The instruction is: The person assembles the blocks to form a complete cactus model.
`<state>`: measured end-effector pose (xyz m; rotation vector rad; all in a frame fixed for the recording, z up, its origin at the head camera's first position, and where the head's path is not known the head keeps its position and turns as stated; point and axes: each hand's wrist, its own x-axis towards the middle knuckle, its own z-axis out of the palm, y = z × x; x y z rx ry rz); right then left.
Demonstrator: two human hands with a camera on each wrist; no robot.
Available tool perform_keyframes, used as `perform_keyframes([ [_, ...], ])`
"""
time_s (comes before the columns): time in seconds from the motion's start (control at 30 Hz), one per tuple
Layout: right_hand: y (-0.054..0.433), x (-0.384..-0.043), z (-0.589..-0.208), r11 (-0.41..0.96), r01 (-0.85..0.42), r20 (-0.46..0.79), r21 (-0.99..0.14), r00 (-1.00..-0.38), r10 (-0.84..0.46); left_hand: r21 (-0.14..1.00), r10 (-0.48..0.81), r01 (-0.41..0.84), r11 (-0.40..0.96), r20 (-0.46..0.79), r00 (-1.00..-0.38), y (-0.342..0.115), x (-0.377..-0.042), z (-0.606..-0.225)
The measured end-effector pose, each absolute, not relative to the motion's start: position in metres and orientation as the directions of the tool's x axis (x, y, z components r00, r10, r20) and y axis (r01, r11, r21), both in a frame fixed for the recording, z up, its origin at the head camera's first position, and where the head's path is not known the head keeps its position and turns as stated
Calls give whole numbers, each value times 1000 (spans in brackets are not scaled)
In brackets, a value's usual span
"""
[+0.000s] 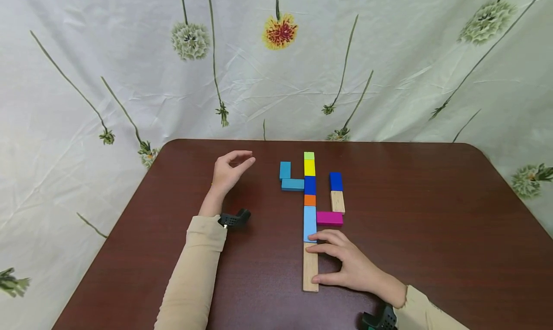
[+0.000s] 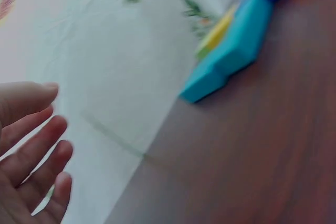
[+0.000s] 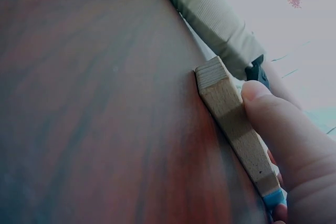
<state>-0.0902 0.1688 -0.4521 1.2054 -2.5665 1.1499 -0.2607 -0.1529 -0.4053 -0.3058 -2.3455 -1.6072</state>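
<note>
My right hand (image 1: 352, 265) lies over the near end of a line of blocks. Its thumb and a fingertip touch the long wooden block (image 1: 310, 267), while another fingertip rests on the light blue block (image 1: 309, 222). In the right wrist view the thumb lies along the wooden block (image 3: 239, 129). Beyond the light blue block the line runs through orange (image 1: 310, 200), dark blue (image 1: 310, 185), yellow (image 1: 309, 167) and light green (image 1: 308, 155) blocks. My left hand (image 1: 228, 172) is raised with nothing in it, left of two teal blocks (image 1: 293, 185), fingers loosely bent.
On the line's right, a magenta block (image 1: 330, 218) lies crosswise, with a short wooden block (image 1: 337, 201) and a dark blue block (image 1: 336, 181) beyond it. The brown table (image 1: 432, 214) ends at a white flowered cloth (image 1: 389, 80).
</note>
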Motion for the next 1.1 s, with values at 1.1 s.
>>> perform_keyframes([
  [1.1,169,-90,-454,412,-684,364,-602,-694,-622,930,69,49,365,26,-997,-251,-233,-409],
])
